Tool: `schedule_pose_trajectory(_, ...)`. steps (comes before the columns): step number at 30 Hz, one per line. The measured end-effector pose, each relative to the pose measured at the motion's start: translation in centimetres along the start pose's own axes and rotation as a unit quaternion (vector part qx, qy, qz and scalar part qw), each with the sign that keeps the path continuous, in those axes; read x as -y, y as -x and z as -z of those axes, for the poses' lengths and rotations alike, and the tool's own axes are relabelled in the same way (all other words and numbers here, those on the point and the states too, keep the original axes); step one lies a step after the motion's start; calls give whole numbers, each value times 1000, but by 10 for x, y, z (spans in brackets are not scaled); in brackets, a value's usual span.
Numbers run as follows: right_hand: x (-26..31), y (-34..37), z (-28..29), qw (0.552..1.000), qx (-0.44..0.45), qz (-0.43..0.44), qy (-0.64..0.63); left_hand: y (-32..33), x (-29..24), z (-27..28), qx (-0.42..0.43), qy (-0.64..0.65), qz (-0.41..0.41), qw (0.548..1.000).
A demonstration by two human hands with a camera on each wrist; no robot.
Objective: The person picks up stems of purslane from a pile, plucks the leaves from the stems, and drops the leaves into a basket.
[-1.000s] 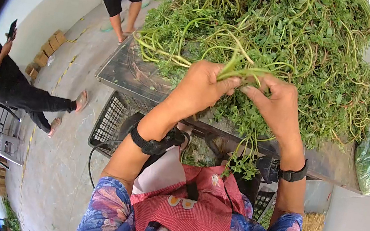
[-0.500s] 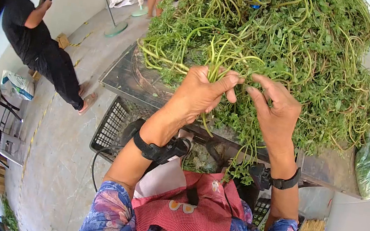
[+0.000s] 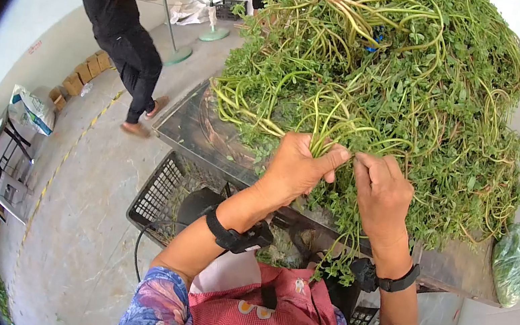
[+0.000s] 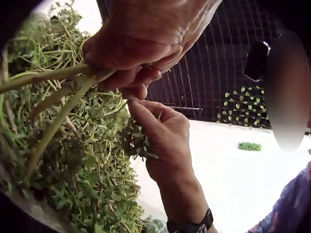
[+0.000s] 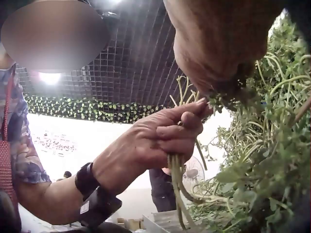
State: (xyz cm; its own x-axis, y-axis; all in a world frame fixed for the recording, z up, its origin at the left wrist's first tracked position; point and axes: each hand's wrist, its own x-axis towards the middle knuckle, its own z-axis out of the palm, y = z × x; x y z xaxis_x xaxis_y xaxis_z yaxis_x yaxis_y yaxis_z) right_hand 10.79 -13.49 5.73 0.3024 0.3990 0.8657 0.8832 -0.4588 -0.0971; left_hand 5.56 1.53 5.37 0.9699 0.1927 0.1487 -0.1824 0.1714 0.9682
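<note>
Moved since earlier frame: right hand [image 3: 385, 196], fingertips drawn in beside left thumb.
Left grip: left hand [image 3: 296, 171] curled round bunch of thin pale-green stems [image 3: 325, 120].
Right grip: pinches small leafy green sprig [image 4: 138, 141].
Heap: tangled leafy green plants [image 3: 419, 99] on dark bench [image 3: 179, 121], beyond hands.
Below bench: black perforated plastic crate [image 3: 154, 195].
Bench's right end: clear bag of greens [image 3: 513, 267].

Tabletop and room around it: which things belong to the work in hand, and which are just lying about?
In the work:
- left hand, gripping stems
- right hand, pinching leafy sprig
- leafy heap
- table

Apparently lying about:
- cardboard boxes
- white sack

Unclear: bag of greens
</note>
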Motion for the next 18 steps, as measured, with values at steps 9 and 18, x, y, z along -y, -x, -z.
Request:
schedule_pose_trajectory(9, -42, 0, 3, 970, -92, -221, 27, 5, 5, -8, -36, -21, -102, 994)
schedule_pose_trajectory(18, -36, -17, 44, 747, 45, -348, -565, 6, -14, 6, 40, -77, -10, 996)
